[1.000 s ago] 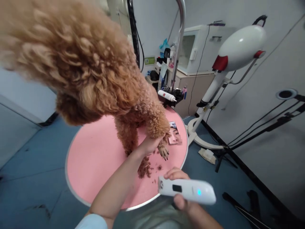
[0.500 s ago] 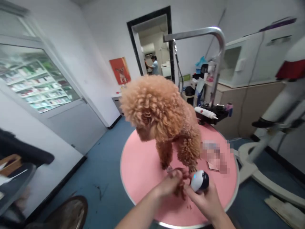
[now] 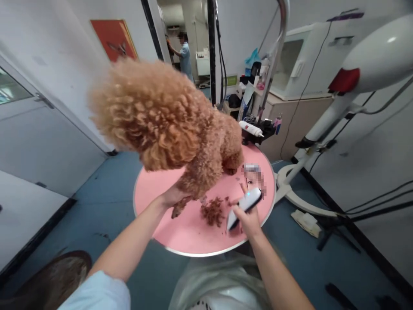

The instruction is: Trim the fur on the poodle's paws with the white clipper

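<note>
A curly tan poodle (image 3: 167,116) stands on a round pink grooming table (image 3: 155,185). My left hand (image 3: 172,196) grips its front leg just above the paw (image 3: 177,210), lifted off the tabletop. My right hand (image 3: 247,217) holds a white electric clipper (image 3: 244,206) with a blue light, its blade end pointing down toward me, right of the dog. A pile of clipped brown fur (image 3: 212,212) lies on the table between my two hands.
A phone (image 3: 253,174) lies at the table's right side. A chrome grooming arm (image 3: 274,56) rises behind, with a tool tray (image 3: 258,129). A white stand dryer (image 3: 355,73) is at right. Another person (image 3: 183,51) stands in the far doorway. Cables cross the blue floor.
The view has swung and drawn nearer the dog. My hands were together at the paw; now my right hand with the clipper has pulled away to the right while my left still holds the leg.
</note>
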Tool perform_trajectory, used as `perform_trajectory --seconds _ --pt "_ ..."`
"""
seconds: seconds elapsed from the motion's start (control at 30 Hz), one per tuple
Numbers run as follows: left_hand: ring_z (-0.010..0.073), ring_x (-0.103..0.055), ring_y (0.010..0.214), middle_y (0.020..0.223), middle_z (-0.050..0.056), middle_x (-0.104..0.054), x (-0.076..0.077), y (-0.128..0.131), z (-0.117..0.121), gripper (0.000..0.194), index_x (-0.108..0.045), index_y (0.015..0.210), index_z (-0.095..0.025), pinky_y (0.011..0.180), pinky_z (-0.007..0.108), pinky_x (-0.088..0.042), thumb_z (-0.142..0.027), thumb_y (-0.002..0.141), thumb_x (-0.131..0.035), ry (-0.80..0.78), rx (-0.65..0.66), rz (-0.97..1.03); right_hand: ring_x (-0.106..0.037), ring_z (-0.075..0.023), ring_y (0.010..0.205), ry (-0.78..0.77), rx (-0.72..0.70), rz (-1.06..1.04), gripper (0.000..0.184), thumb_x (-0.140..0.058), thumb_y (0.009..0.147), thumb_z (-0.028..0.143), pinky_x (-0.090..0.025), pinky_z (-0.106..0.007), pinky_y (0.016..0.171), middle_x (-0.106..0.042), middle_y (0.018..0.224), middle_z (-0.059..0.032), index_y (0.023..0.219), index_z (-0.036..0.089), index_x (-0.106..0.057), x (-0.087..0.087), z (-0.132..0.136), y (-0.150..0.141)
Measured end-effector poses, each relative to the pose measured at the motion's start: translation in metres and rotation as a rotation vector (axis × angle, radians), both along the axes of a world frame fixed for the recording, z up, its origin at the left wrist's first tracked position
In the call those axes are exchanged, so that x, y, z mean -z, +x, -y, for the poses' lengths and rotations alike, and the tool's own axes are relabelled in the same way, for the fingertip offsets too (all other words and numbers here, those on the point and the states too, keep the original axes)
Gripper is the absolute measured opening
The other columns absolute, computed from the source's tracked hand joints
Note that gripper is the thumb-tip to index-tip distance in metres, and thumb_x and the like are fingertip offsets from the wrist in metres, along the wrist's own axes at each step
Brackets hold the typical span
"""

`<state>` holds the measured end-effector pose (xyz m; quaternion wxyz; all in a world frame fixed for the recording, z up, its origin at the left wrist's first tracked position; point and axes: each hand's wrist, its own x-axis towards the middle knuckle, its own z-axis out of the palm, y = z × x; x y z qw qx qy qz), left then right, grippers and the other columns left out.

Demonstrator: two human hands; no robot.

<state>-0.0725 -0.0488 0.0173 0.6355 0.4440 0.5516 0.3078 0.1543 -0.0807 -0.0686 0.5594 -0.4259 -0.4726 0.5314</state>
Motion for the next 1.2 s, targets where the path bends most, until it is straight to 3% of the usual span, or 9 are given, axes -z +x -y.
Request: perform_trajectory --seconds 0.13,0.2,0.3,0.47,0.63,0.77,0.93,1.0,1.2 --pt "0.0042 -0.028 0.024 0.032 -0.008 -0.036 0.007 -0.035 0.009 0.038 -0.047 0.053 -0.018 0.025 0.018 -0.023 -0.042 0.057 -0.077 0.005 0.011 -0.092 -0.055 -0.0130 0.060 -0.130 -0.332 0.011 0.039 -0.069 0.070 0.037 -0.048 -0.026 0.058 -0.060 0.068 0.0022 0.100 0.016 -0.058 0.003 -0.008 -0.032" --pt "0.0051 -0.028 0.023 0.032 -0.008 -0.036 0.015 -0.042 0.006 0.036 -0.051 0.057 -0.018 0.024 0.018 -0.021 -0.045 0.059 -0.075 -0.018 0.018 -0.108 -0.056 -0.0144 0.058 -0.149 -0.520 0.001 0.046 -0.081 0.053 0.037 -0.047 -0.027 0.055 -0.060 0.062 0.0021 0.090 0.014 -0.064 0.003 0.013 -0.052" --pt "0.0049 -0.026 0.023 0.031 -0.010 -0.033 0.031 -0.038 -0.001 0.040 -0.051 0.057 -0.017 0.025 0.019 -0.023 -0.047 0.055 -0.077 -0.092 -0.014 -0.058 -0.058 -0.0156 0.064 -0.250 -0.815 -0.174 0.067 -0.081 0.052 0.045 -0.048 -0.030 0.063 -0.065 0.072 -0.0001 0.110 0.017 -0.062 0.008 0.047 -0.061" --pt "0.0071 -0.034 0.029 0.035 -0.008 -0.034 0.055 0.009 -0.009 0.052 -0.039 0.046 -0.018 0.029 0.023 -0.035 -0.052 0.046 -0.078 -0.212 -0.021 0.245 -0.061 -0.0186 0.076 -0.422 -0.550 -0.430 0.058 -0.077 0.057 0.045 -0.049 -0.036 0.072 -0.067 0.092 -0.0046 0.108 0.022 -0.062 0.020 0.047 -0.029" --pt "0.0038 -0.026 0.034 0.035 -0.009 -0.022 0.055 0.061 -0.019 0.064 -0.029 0.041 -0.019 0.030 0.016 -0.024 -0.055 0.037 -0.081 -0.133 0.009 0.564 -0.059 -0.0172 0.067 -0.595 -0.754 -0.748 0.048 -0.065 0.063 0.059 -0.051 -0.030 0.054 -0.066 0.088 -0.0085 0.088 0.018 -0.063 0.016 0.018 -0.017" --pt "0.0036 -0.025 0.035 0.035 -0.009 -0.019 0.048 0.072 -0.025 0.063 -0.027 0.041 -0.018 0.034 0.017 -0.023 -0.050 0.041 -0.083 -0.052 -0.045 0.699 -0.047 -0.0092 0.053 -0.517 -0.675 -0.873 0.042 -0.065 0.061 0.059 -0.046 -0.023 0.048 -0.058 0.072 0.0003 0.077 0.020 -0.059 0.010 0.012 -0.028" --pt "0.0140 -0.046 0.044 0.050 0.002 -0.052 0.059 0.072 -0.004 0.074 -0.060 0.066 -0.017 0.042 0.027 -0.037 -0.087 0.040 -0.058 0.033 0.026 0.569 -0.047 -0.0112 0.052 -0.198 -0.382 -0.554 0.039 -0.061 0.063 0.058 -0.041 -0.024 0.049 -0.050 0.062 0.0034 0.078 0.022 -0.054 0.010 0.003 -0.025" --pt "0.0149 -0.049 0.050 0.055 0.003 -0.056 0.065 0.079 0.007 0.076 -0.064 0.070 -0.016 0.048 0.028 -0.040 -0.085 0.037 -0.062 0.091 0.053 0.512 -0.047 -0.0122 0.053 -0.127 -0.358 -0.436 0.033 -0.068 0.061 0.048 -0.040 -0.025 0.049 -0.052 0.061 0.0025 0.076 0.021 -0.056 0.009 -0.002 -0.019" --pt "0.0164 -0.058 0.068 0.069 0.005 -0.063 0.060 0.103 -0.007 0.041 -0.064 0.066 -0.015 0.069 0.029 -0.048 -0.052 0.056 -0.077 0.142 -0.465 0.090 -0.044 -0.0116 0.058 0.146 -0.276 0.020 0.016 -0.068 0.055 0.016 -0.035 -0.025 0.053 -0.048 0.066 0.0021 0.064 0.020 -0.055 -0.011 -0.013 -0.008"
